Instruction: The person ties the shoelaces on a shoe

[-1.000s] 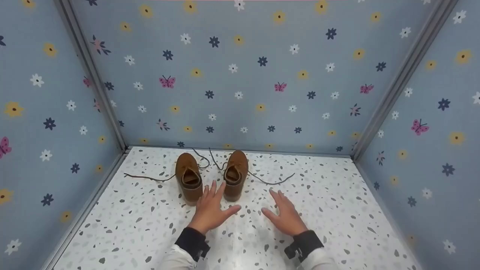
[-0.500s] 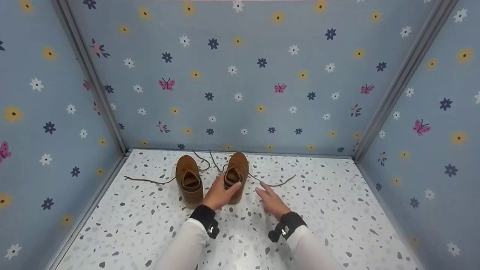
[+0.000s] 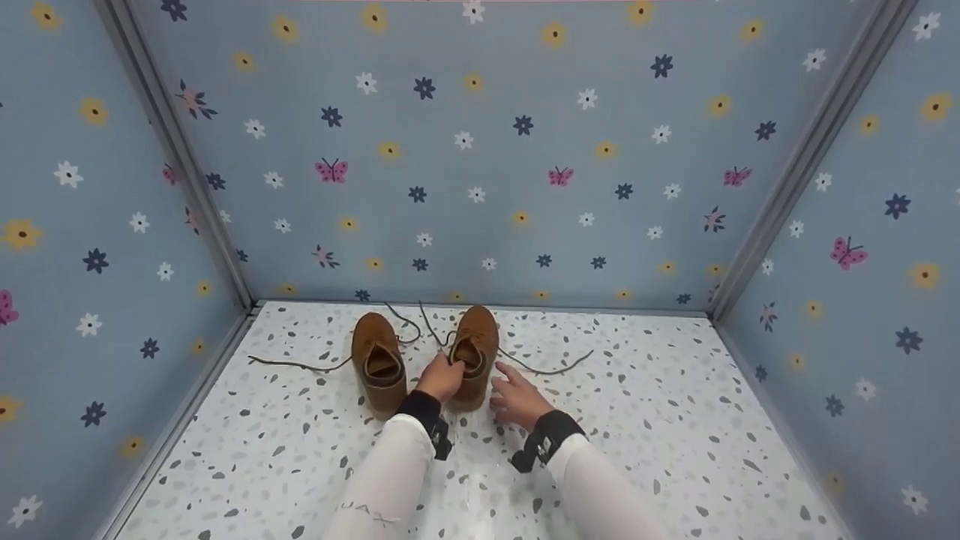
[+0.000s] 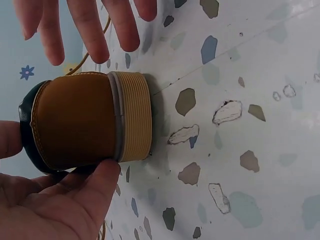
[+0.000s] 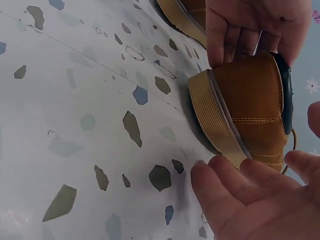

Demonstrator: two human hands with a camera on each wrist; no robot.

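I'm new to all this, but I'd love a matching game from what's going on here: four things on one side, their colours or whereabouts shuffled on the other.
Things
1. Bare, white-sleeved left hand
2. Bare, white-sleeved right hand
3. Flat, chip-patterned floor
4. Flat back wall printed with flowers and butterflies

Colours or whereabouts
A. Mostly white
B. Gripping the brown, laced shoe on the right
C. Pale blue
D. To the right of that shoe, not gripping it

Pairs: 1-B, 2-D, 3-A, 4-C

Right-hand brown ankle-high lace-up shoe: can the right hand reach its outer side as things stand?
Probably yes: the right hand is close beside the shoe, nothing visible between them; the left hand grips its opposite side.
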